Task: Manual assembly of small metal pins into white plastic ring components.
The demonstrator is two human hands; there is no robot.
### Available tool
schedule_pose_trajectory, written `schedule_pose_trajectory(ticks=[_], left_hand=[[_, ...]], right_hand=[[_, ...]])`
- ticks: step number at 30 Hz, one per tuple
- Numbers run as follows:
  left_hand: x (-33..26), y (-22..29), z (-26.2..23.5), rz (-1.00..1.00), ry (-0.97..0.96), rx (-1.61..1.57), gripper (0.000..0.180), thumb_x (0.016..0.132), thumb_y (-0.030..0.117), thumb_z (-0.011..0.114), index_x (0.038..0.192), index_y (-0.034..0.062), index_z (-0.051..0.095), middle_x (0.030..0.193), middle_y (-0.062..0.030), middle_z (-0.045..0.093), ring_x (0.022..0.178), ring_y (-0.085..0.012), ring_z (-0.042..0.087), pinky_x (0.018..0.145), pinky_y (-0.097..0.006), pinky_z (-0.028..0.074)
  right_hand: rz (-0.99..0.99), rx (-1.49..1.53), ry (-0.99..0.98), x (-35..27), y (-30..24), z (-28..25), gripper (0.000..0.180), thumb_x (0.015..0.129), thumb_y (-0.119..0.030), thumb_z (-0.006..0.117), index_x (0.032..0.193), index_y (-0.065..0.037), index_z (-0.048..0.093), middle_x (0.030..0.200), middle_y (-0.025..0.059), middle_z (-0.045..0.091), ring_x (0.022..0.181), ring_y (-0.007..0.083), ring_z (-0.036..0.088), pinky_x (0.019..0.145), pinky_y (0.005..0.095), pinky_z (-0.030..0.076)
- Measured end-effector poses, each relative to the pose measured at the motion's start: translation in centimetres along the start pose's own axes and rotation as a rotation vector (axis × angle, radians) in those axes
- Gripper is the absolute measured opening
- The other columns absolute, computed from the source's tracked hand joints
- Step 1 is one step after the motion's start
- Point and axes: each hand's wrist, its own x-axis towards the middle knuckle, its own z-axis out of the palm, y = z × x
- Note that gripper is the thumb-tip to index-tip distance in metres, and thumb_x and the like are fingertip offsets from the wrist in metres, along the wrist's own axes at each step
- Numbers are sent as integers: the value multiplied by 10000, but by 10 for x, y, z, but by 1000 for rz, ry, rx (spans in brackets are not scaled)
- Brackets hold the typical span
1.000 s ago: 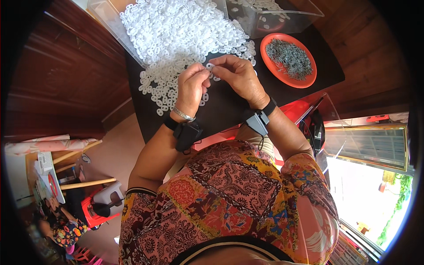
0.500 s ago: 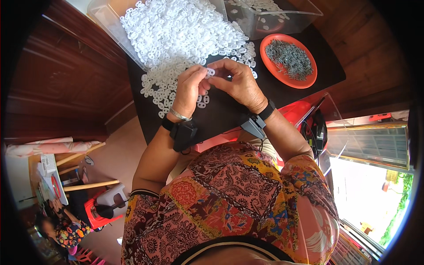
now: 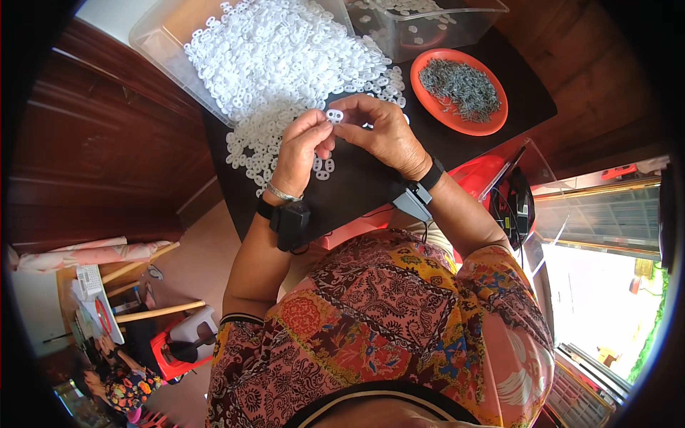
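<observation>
A small white plastic piece with two round holes (image 3: 335, 115) is held up between my two hands above the dark table. My left hand (image 3: 300, 146) is closed, its thumb and forefinger pinching the piece from the left side. From the right, my right hand (image 3: 385, 135) grips the same piece between thumb and forefinger. Whether a metal part sits in the piece cannot be made out. Just beyond and left of my hands, a big heap of similar white pieces (image 3: 278, 57) spills from a tipped clear plastic bin (image 3: 158, 39) onto the table.
An orange-red plate (image 3: 492, 128) with small grey metal parts (image 3: 464, 89) stands on the dark table (image 3: 349, 189), right of my hands. Behind it is a second clear bin (image 3: 421, 39) with some white pieces. Far lower left, another person (image 3: 128, 385) is near a red chair (image 3: 168, 357).
The white piece has turned so that its two holes show more plainly, and my left fingers have shifted slightly. The whole view has moved a little.
</observation>
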Motion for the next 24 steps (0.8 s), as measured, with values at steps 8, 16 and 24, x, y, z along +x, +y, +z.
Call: schedule_pose_trajectory(ticks=[8,16,24], left_hand=[[-1,2,0,47,42,106,160,859,172,512,758,50,532,619,20,484,540,-47,415,496,-189,333],[-2,8,-2,38,47,207,171,849,152,514,714,49,537,594,35,466,528,-35,406,473,-187,316],[-4,5,4,22,85,134,181,851,164,513,708,55,538,619,35,492,545,-33,419,475,-178,318]], right_hand=[[27,63,-7,0,4,-1,187,860,-60,581,1031,1,622,909,28,632,846,79,569,777,224,462],[14,10,-1,0,4,-1,160,853,-50,578,990,8,636,905,38,636,853,88,573,780,229,463],[-50,-165,-17,-2,3,3,311,736,-95,730,1010,-22,603,767,7,596,710,70,551,672,228,469]])
